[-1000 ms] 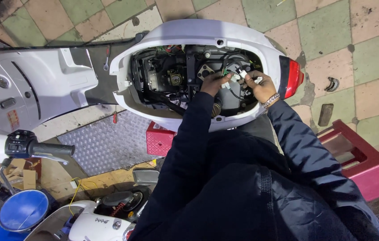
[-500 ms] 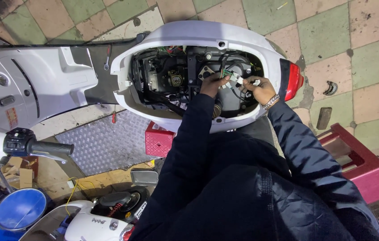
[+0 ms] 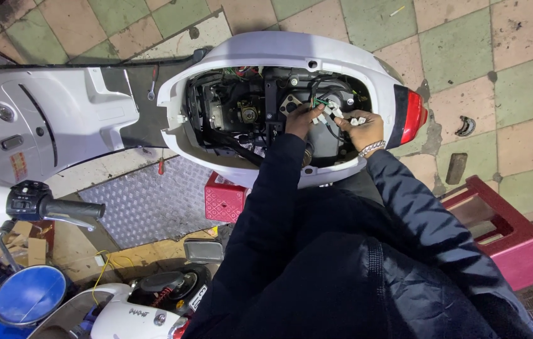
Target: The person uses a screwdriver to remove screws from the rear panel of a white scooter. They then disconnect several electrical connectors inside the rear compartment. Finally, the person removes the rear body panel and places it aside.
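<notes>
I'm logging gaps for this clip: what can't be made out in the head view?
- Left hand: fingertips hidden among wires; its grip is unclear.
- Right hand: pinches small white connectors, too small to count or tell joined from apart.
- Scooter bay: deeper parts lost in shadow and behind the person's sleeves.
- Red stool: mostly covered by the scooter body and sleeve.
- Blue mirror: its stem cut off at the left edge.
</notes>
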